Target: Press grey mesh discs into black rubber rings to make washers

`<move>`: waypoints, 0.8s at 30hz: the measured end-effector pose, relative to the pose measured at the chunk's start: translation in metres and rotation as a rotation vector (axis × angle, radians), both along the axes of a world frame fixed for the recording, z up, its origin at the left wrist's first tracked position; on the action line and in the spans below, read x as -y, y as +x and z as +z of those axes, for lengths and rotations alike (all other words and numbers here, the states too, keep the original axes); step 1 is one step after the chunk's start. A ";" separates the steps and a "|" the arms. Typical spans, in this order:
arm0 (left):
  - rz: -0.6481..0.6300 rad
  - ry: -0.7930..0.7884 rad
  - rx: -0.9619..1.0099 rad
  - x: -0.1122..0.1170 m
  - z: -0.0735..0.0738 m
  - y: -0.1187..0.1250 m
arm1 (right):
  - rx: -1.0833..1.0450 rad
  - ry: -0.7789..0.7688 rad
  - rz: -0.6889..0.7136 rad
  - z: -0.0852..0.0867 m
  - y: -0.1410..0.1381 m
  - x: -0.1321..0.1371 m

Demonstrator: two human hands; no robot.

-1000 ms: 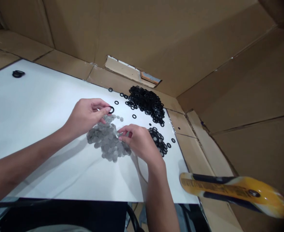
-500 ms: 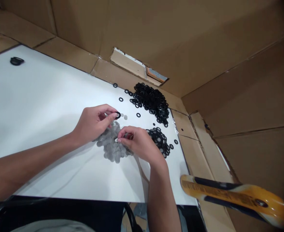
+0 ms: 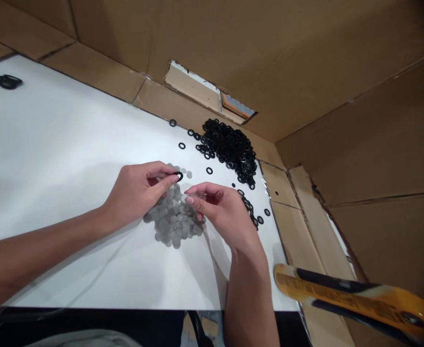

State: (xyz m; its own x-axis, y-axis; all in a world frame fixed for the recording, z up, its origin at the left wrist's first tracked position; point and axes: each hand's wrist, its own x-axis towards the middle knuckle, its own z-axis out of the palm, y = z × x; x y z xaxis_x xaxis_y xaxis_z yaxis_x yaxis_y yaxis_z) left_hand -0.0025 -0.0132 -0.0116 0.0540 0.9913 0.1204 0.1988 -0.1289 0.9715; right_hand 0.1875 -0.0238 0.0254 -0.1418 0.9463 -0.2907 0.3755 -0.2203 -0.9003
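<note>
Cardboard sheets (image 3: 233, 43) line the walls around a white surface (image 3: 71, 111), where a person works bare-handed. A blurred yellow-and-black handle (image 3: 356, 299) intrudes at lower right, too close to the camera to identify. At far upper left lies a dark coiled object (image 3: 9, 82), set well away from the work.

A dense heap of black rubber rings (image 3: 230, 149) sits toward the back edge, with a smaller group of black rings (image 3: 250, 207) partly hidden behind the right hand (image 3: 222, 212). Between the arms spreads a pile of grey discs (image 3: 172, 219), apparently placed there so that both hands can reach it easily. The white sheet makes each small part stand out.

The left hand (image 3: 141, 190) holds one black ring (image 3: 178, 176) up clear of the pile, its grip clamped on the ring's edge between thumb and forefinger. The right hand hovers just beside it above the discs, its grip nearly together; whether it holds a disc cannot be told.
</note>
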 end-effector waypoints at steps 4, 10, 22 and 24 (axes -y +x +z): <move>0.072 0.012 0.003 -0.003 -0.001 -0.002 | 0.264 0.055 -0.018 -0.011 0.003 -0.001; -0.009 -0.020 -0.006 -0.004 -0.001 -0.003 | 0.115 0.221 -0.195 -0.004 0.003 -0.002; -0.205 -0.013 0.091 0.003 0.006 -0.001 | -0.213 0.221 -0.247 -0.010 -0.019 0.002; -0.241 -0.029 0.114 0.003 0.005 -0.001 | -0.263 0.204 -0.222 -0.011 -0.018 0.000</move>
